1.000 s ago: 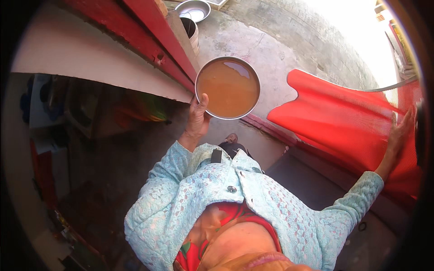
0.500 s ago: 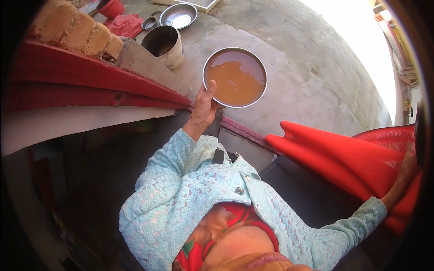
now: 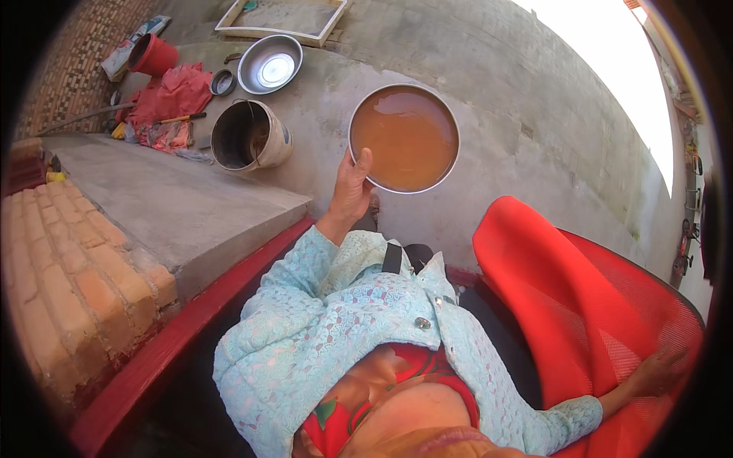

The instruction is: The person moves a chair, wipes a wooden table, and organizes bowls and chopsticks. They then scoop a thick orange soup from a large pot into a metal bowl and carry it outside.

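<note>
A round metal bowl (image 3: 418, 177) with a silvery rim, filled with brownish-orange liquid, is held out in front of me. My left hand (image 3: 353, 185) grips its near-left edge, the thumb over the rim and the other fingers mostly hidden beneath. Far to the right, my right hand (image 3: 655, 374) lies against a red door curtain (image 3: 553, 286) with mesh panels. Its fingers look stretched out along the cloth, pushing it aside, though they are dim near the picture's edge.
Ahead to the left stand a pale bucket (image 3: 273, 145), a silvery basin (image 3: 248, 72), a small pan (image 3: 222, 82), a red bucket (image 3: 155, 59) and red sheeting (image 3: 174, 95). A white-rimmed tray (image 3: 324, 37) lies farther off. Brickwork (image 3: 84, 282) and a red door frame (image 3: 191, 324) border my left.
I have moved forward through the doorway, so the frame and bricks sit lower in view. The bowl stays in my left hand. My right hand and the curtain have shifted down and back.
</note>
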`<state>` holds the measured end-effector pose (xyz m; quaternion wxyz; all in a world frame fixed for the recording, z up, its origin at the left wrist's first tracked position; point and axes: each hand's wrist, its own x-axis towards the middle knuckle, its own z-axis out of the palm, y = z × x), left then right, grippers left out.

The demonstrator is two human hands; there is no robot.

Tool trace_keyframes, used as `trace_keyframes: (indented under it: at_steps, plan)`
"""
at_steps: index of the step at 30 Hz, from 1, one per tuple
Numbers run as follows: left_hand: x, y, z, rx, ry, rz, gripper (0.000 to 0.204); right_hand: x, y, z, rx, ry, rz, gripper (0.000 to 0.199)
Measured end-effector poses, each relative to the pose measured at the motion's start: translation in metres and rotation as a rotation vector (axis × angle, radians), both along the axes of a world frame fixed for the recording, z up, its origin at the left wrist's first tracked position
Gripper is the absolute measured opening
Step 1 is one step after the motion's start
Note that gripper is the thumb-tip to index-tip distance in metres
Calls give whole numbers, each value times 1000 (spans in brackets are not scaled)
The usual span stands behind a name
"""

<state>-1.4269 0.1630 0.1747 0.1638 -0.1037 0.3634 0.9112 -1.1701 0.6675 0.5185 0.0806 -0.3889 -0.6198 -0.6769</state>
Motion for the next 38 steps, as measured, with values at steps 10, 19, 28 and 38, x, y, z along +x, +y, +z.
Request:
trace_keyframes:
  at_steps: [10,19,28,38]
  plan:
    - [-168,68,27,-95,82,27,54,63,53,-128,-91,197,-131,57]
    - [-282,162,42,-92,63,103,58,-22,142,-394,-2098,535,-489,65]
    - [-404,233,24,-71,7,56,48,-487,178,-354,-2188,93,611,40]
    - [-563,276,-1,-120,27,19,53,-591,204,-423,-2416,124,271,43]
